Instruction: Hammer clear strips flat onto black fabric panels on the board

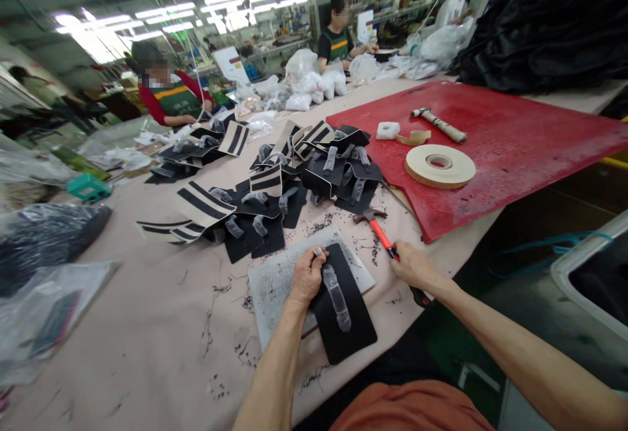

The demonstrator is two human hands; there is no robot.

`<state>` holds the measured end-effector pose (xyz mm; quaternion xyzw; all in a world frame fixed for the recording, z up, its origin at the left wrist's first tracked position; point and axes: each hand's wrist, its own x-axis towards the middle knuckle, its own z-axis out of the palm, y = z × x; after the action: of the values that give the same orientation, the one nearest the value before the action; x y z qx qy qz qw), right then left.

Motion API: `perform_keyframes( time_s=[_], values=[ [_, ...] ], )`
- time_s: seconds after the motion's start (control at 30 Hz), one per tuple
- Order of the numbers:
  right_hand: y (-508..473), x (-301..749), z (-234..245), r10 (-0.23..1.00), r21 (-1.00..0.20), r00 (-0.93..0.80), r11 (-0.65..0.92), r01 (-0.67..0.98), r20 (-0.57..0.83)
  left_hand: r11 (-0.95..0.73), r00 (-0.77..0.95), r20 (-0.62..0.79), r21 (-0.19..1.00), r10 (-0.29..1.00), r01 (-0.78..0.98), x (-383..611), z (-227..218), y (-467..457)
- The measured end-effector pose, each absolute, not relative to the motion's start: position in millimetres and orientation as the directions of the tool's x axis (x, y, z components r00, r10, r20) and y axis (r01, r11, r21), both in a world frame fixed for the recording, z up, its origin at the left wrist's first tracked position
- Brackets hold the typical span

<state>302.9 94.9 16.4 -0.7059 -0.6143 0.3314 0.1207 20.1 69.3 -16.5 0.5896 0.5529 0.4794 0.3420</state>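
Note:
A black flat panel (360, 316) with a strip wrapped in clear plastic (337, 300) lies partly over a pale, dark-speckled board (275, 274). My left hand (308, 277) is closed at the panel's upper left edge, pinching it. Something whitish shows at its fingertips, either a wrap or a small piece; I cannot tell which. My right hand (409, 264) is wrapped round the handle of a claw hammer (380, 231) with an orange-red and black grip. The hammer's head points away from me, low over the table to the right of the board.
Several similar black panels (265, 205), some with striped beige flaps, lie heaped beyond the board. A tape roll (440, 166) and a wrapped stick-like tool (439, 125) lie on a red sheet (510, 156). Black scraps litter the table (161, 326). Co-workers sit across it.

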Motion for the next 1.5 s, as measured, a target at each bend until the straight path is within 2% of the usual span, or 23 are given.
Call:
perform_keyframes(
  time_s=[0.1, 0.2, 0.23, 0.3, 0.33, 0.4, 0.47, 0.53, 0.6, 0.73, 0.77, 0.9, 0.93, 1.0, 1.1, 1.17, 1.27, 1.33, 1.5],
  values=[
    [99.8, 294.8, 29.5, 0.914, -0.683, -0.052, -0.262, 0.682, -0.403, -0.147, -0.078, 0.179, 0.94, 0.981, 0.308, 19.8, -17.5, 70.4],
    [92.8, 280.1, 52.0, 0.902, -0.769, -0.1, -0.295, 0.567, -0.42, -0.14, -0.096, 0.174, 0.948, 0.98, 0.286, 20.3, -18.6, 69.5],
    [88.0, 276.0, 59.8, 0.917, -0.798, -0.107, -0.27, 0.539, -0.384, -0.142, -0.095, 0.175, 0.948, 0.98, 0.284, 20.6, -18.6, 69.1],
    [77.2, 270.4, 74.2, 0.97, -0.828, -0.127, -0.104, 0.551, -0.207, -0.155, -0.088, 0.187, 0.946, 0.978, 0.285, 21.1, -17.7, 68.5],
    [72.2, 268.9, 80.2, 0.984, -0.799, -0.153, 0.023, 0.601, -0.087, -0.165, -0.082, 0.196, 0.943, 0.977, 0.289, 21.3, -16.9, 68.3],
    [65.0, 267.8, 89.3, 0.958, -0.613, -0.271, 0.27, 0.742, 0.094, -0.185, -0.069, 0.215, 0.935, 0.974, 0.303, 21.3, -15.2, 68.0],
    [62.6, 268.2, 95.8, 0.911, -0.374, -0.408, 0.399, 0.837, 0.06, -0.189, -0.06, 0.218, 0.93, 0.974, 0.316, 21.1, -14.4, 67.8],
    [63.9, 268.6, 102.6, 0.878, -0.23, -0.476, 0.454, 0.861, -0.049, -0.182, -0.061, 0.211, 0.931, 0.976, 0.318, 20.9, -14.7, 67.8],
    [66.3, 268.0, 110.7, 0.881, -0.198, -0.471, 0.454, 0.868, -0.046, -0.179, -0.064, 0.209, 0.934, 0.976, 0.308, 20.8, -15.7, 67.8],
    [65.8, 263.5, 118.0, 0.925, -0.286, -0.348, 0.378, 0.88, 0.152, -0.197, -0.051, 0.22, 0.936, 0.974, 0.291, 20.7, -17.7, 68.1],
    [64.5, 262.6, 116.4, 0.925, -0.284, -0.355, 0.38, 0.88, 0.137, -0.198, -0.047, 0.22, 0.935, 0.974, 0.294, 20.5, -18.0, 68.1],
    [63.7, 263.2, 111.4, 0.863, -0.196, -0.497, 0.473, 0.859, -0.093, -0.204, -0.023, 0.225, 0.918, 0.974, 0.34, 19.5, -19.1, 67.7],
    [64.9, 263.5, 113.7, 0.86, -0.194, -0.502, 0.479, 0.856, -0.093, -0.206, -0.019, 0.227, 0.915, 0.974, 0.345, 19.4, -19.3, 67.5],
    [67.1, 262.6, 121.8, 0.895, -0.246, -0.446, 0.438, 0.865, 0.025, -0.213, -0.016, 0.232, 0.916, 0.973, 0.339, 19.2, -19.4, 67.3],
    [66.2, 258.7, 128.9, 0.935, -0.385, -0.274, 0.343, 0.857, 0.224, -0.222, -0.016, 0.241, 0.917, 0.97, 0.331, 19.0, -19.3, 67.5],
    [62.7, 258.3, 123.9, 0.934, -0.364, -0.316, 0.357, 0.86, 0.169, -0.217, -0.017, 0.237, 0.915, 0.971, 0.339, 18.8, -19.3, 67.7],
    [60.0, 265.6, 109.6, 0.869, -0.23, -0.486, 0.457, 0.859, -0.091, -0.205, -0.014, 0.225, 0.907, 0.974, 0.368, 18.6, -19.3, 67.9],
    [63.2, 275.1, 101.1, 0.865, -0.207, -0.474, 0.439, 0.874, -0.167, -0.206, -0.011, 0.226, 0.903, 0.974, 0.377, 18.7, -19.0, 67.8],
    [83.9, 302.4, 68.8, 0.929, -0.366, -0.304, 0.213, 0.906, -0.211, -0.219, -0.006, 0.237, 0.909, 0.972, 0.355, 18.9, -19.1, 66.8]
  ],
)
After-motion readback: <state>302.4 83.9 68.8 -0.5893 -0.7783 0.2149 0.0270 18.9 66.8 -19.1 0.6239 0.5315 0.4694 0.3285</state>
